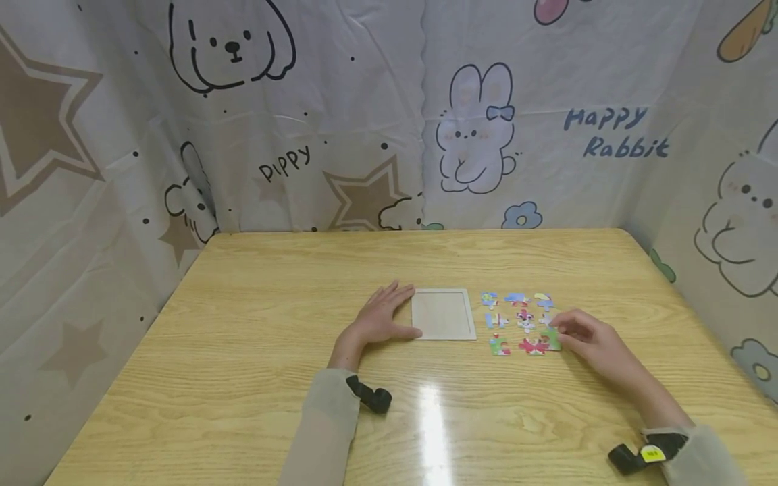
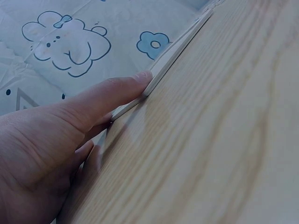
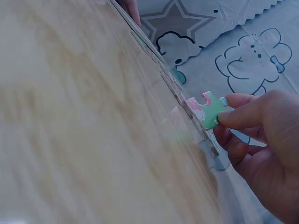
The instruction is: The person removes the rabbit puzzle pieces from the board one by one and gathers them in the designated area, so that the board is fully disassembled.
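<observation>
A square, pale puzzle tray (image 1: 442, 316) lies flat on the table. At its left side is my left hand (image 1: 378, 318), fingers spread and extended, with the thumb (image 2: 133, 83) resting on the tray's near corner in the left wrist view. My right hand (image 1: 594, 343) pinches a green and pink jigsaw piece (image 3: 211, 112) between thumb and fingers. That piece is tilted up off the table in the right wrist view. Several other jigsaw pieces (image 1: 525, 321) lie spread in rough rows right of the tray, some partly hidden by my right fingers.
The wood-grain table (image 1: 243, 405) has a bright light reflection at its near middle. Printed cloth (image 1: 365, 121) with rabbits, stars and lettering hangs behind and along both sides. Each wrist wears a black camera band (image 1: 371, 397).
</observation>
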### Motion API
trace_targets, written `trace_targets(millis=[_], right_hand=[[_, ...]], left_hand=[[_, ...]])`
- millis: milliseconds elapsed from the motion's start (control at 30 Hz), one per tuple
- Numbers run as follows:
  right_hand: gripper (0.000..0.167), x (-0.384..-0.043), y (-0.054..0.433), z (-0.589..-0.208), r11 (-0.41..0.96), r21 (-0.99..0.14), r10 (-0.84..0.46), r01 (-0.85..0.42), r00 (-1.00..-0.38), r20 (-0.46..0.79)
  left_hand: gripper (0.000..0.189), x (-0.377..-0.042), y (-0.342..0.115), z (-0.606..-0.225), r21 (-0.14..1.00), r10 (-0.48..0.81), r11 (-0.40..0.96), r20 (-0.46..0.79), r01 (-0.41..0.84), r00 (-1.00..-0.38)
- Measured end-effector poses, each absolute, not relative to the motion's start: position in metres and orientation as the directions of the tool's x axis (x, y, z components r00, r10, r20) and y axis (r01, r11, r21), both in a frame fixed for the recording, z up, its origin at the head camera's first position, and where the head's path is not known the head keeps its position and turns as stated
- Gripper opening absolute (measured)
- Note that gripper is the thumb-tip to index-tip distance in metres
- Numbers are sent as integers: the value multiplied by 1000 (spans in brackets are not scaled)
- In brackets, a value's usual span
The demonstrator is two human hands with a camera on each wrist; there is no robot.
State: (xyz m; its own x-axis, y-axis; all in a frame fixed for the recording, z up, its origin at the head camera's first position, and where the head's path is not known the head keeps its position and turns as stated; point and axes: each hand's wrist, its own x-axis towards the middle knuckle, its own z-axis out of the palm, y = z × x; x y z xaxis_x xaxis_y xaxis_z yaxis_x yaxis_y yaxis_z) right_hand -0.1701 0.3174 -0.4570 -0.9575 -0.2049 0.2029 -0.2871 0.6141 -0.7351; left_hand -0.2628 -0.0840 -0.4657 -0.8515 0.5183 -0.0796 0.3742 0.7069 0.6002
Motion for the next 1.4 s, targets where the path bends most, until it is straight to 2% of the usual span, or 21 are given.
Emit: trace_targets(millis=[333, 667, 1167, 1400], right_hand=[[21, -163, 330, -457, 598, -749, -183, -284, -959, 218], [17, -165, 335, -458, 646, -702, -173, -299, -954, 247], [19, -171, 340, -459, 660, -707, -228, -255, -964, 134], [21, -172, 338, -458, 699, -657, -213, -281, -960, 183]], left_hand=[[90, -264, -85, -466, 602, 518, 705, -78, 374, -852], [90, -264, -86, -466, 604, 517, 704, -75, 374, -853], [90, -262, -87, -465, 609, 521, 703, -90, 368, -849], [91, -261, -87, -463, 609, 523, 703, -93, 368, -847]])
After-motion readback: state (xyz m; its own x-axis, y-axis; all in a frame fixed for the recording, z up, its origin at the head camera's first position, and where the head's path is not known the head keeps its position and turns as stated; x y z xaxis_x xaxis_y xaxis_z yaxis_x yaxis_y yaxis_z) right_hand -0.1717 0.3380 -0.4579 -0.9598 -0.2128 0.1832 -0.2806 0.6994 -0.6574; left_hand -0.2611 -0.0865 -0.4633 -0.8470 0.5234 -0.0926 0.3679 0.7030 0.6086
